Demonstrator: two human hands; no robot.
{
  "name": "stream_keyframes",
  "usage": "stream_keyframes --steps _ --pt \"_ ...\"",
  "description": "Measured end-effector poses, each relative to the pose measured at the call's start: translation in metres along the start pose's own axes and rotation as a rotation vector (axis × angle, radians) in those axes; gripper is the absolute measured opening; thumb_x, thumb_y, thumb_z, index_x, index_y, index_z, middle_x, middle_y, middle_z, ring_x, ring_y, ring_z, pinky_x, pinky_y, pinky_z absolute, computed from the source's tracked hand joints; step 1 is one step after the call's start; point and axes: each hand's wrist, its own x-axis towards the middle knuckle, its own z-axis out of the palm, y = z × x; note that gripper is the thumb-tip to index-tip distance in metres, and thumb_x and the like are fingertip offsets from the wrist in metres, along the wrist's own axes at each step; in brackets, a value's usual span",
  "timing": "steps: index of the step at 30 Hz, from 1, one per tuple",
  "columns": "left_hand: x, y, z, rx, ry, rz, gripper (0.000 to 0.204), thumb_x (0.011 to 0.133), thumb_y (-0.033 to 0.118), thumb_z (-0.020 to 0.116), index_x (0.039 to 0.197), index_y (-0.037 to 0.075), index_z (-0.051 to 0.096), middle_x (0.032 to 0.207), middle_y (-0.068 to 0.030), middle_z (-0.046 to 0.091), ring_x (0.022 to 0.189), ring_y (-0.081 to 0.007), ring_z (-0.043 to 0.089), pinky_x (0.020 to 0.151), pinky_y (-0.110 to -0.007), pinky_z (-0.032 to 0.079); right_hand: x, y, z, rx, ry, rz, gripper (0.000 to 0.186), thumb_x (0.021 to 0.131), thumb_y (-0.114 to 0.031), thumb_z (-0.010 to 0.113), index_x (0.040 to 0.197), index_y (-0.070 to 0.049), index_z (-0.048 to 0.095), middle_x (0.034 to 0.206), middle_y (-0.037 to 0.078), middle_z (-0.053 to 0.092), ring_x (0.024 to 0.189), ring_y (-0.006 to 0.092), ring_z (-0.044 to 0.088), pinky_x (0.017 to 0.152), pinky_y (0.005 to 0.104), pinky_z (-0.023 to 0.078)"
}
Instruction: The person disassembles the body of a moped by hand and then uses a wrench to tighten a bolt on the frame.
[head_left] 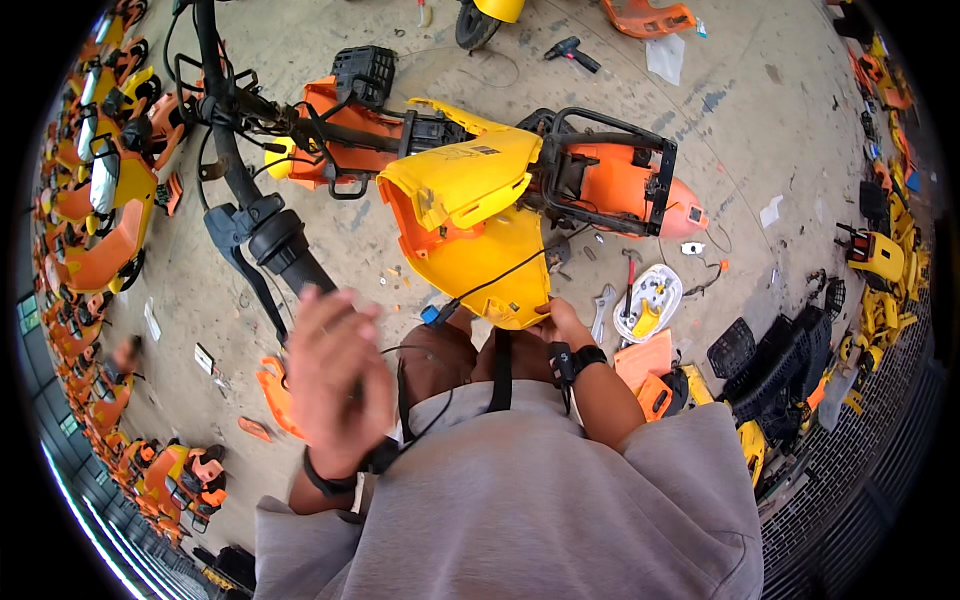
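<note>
My right hand [562, 326] is closed on the near right edge of a yellow plastic body panel [505, 292]. This panel hangs below another yellow cover [455, 185] at the middle of a partly stripped orange-and-yellow scooter [610, 180]. A black cable with a blue connector [432, 315] lies across the lower panel. Raised in front of me, my left hand [340, 375] is blurred, its fingers stretched out and nothing visible in them. It is nearest the black handlebar grip [300, 262] and brake lever [262, 295], apart from the panel.
Right of my right hand are a white tray [622, 325] of small parts, a hammer [630, 275] and a wrench [602, 312]. A drill [572, 52] lies on the far floor. Rows of scooters [130, 235] stand left; black and yellow parts [790, 365] are piled right.
</note>
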Motion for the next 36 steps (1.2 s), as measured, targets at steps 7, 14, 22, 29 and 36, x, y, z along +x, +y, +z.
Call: stream_keyframes --steps 7,14,22,29,36 --pt "-0.02 -0.055 -0.001 0.354 -0.059 -0.081 0.039 0.072 0.009 0.063 0.111 0.01 0.064 0.138 -0.0131 0.045 0.134 -0.0351 0.026 0.11 -0.049 0.02 -0.014 -0.025 0.011 -0.047 0.048 -0.019 0.038 0.086 -0.003 0.036 0.123 0.004 0.043 0.121 0.019 0.054 0.11 0.033 0.055 0.095 0.0461 0.045" --pt "-0.017 -0.055 0.02 0.193 -0.059 -0.08 0.042 0.063 0.004 0.066 0.103 0.014 0.068 0.143 -0.0196 0.033 0.136 -0.0457 0.016 0.109 -0.053 0.017 -0.041 -0.02 0.014 -0.052 0.03 -0.076 0.035 0.087 -0.003 0.035 0.12 0.004 0.045 0.116 0.018 0.058 0.106 0.0334 0.059 0.091 0.0486 0.049" --pt "0.001 -0.057 0.056 0.27 0.003 0.042 0.022 0.063 0.006 0.07 0.083 0.012 0.065 0.14 -0.0167 0.039 0.136 -0.0473 0.016 0.107 -0.055 0.02 0.012 0.045 -0.022 0.111 0.011 -0.078 0.053 0.084 0.001 0.036 0.136 -0.012 0.036 0.125 0.015 0.053 0.107 0.034 0.059 0.086 0.0515 0.05" --pt "0.002 -0.053 0.063 0.249 0.013 0.08 0.017 0.061 0.001 0.069 0.074 0.008 0.06 0.124 -0.0126 0.055 0.132 -0.0433 0.028 0.101 -0.05 0.036 -0.022 -0.015 0.014 -0.117 0.091 0.001 0.042 0.084 -0.01 0.045 0.125 0.0 0.045 0.121 0.019 0.055 0.109 0.0348 0.056 0.092 0.048 0.047" --pt "0.025 -0.048 0.062 0.258 -0.022 0.152 0.019 0.058 -0.004 0.067 0.071 0.006 0.058 0.091 -0.0079 0.057 0.116 -0.0379 0.043 0.087 -0.044 0.047 -0.011 -0.08 0.006 -0.322 0.053 0.06 0.037 0.088 -0.025 0.049 0.117 -0.003 0.052 0.109 0.017 0.062 0.095 0.0296 0.063 0.08 0.0431 0.053"
